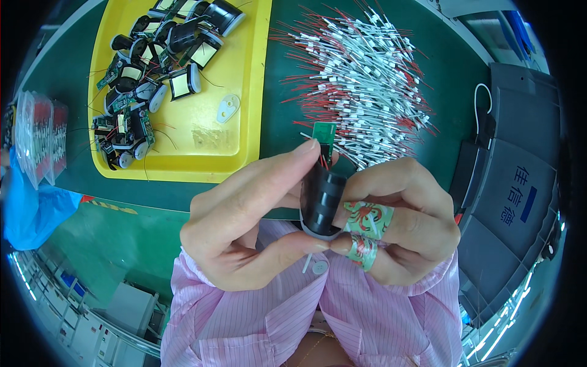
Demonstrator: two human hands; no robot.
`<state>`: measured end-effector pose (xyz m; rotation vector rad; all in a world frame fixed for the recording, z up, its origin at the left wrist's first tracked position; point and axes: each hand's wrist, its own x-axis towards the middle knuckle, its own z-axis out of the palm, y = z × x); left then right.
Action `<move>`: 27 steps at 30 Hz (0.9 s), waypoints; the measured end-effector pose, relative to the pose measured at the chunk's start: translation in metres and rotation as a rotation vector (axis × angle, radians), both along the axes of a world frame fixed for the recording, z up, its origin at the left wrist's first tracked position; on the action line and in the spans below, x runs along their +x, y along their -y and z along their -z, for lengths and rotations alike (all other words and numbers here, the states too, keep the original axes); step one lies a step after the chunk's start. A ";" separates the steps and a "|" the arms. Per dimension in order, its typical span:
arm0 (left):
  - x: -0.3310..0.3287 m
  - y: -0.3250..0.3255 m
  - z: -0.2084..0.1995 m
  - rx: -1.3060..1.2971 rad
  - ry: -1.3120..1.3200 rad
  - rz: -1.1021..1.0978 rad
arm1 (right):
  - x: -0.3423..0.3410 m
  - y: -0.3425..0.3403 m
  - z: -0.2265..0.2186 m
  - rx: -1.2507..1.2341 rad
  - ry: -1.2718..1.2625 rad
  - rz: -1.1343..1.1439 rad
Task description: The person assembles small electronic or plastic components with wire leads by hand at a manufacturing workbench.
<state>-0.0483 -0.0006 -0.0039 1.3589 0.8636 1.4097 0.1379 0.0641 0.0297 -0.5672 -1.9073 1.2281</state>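
Close to my chest, both hands hold a small black cylindrical housing (322, 199) upright. A green circuit board (324, 133) and thin red and black wires stick out of its top. My left hand (235, 220) has its forefinger by the board and its thumb at the housing's pale lower rim. My right hand (409, 214) grips the housing's right side and lower end; patterned green bandages (369, 220) wrap two of its digits. A thin white piece (307, 264) pokes out below my left thumb; where its other end goes is hidden.
A yellow tray (266, 73) at the back left holds several similar black housings (181, 82) with boards and a flat white piece (228, 108). Beyond my hands lies a heap of red-and-white wire leads (367, 85). Clear plastic boxes (40, 137) stand far left, a grey bin (520, 177) right.
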 end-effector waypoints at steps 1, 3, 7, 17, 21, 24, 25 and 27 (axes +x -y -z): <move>0.000 0.000 0.000 0.000 0.000 0.001 | 0.001 0.001 0.002 -0.013 -0.015 -0.005; 0.000 0.000 -0.001 -0.009 0.019 0.008 | 0.002 0.001 0.003 -0.027 -0.031 -0.013; 0.000 0.000 -0.006 0.017 -0.083 -0.034 | 0.001 0.003 -0.006 0.032 0.067 -0.021; 0.016 0.000 -0.001 -0.064 0.029 -0.136 | -0.005 0.006 0.005 0.341 0.028 0.054; 0.026 -0.003 0.004 -0.158 0.262 -0.196 | -0.007 0.005 0.011 0.323 0.045 0.106; 0.026 -0.002 0.001 -0.153 0.327 -0.180 | -0.008 0.003 0.010 0.293 0.025 0.106; 0.026 -0.002 0.002 -0.153 0.324 -0.177 | -0.009 0.002 0.010 0.322 0.042 0.118; 0.025 -0.004 0.002 -0.122 0.326 -0.180 | -0.009 0.002 0.011 0.352 0.058 0.137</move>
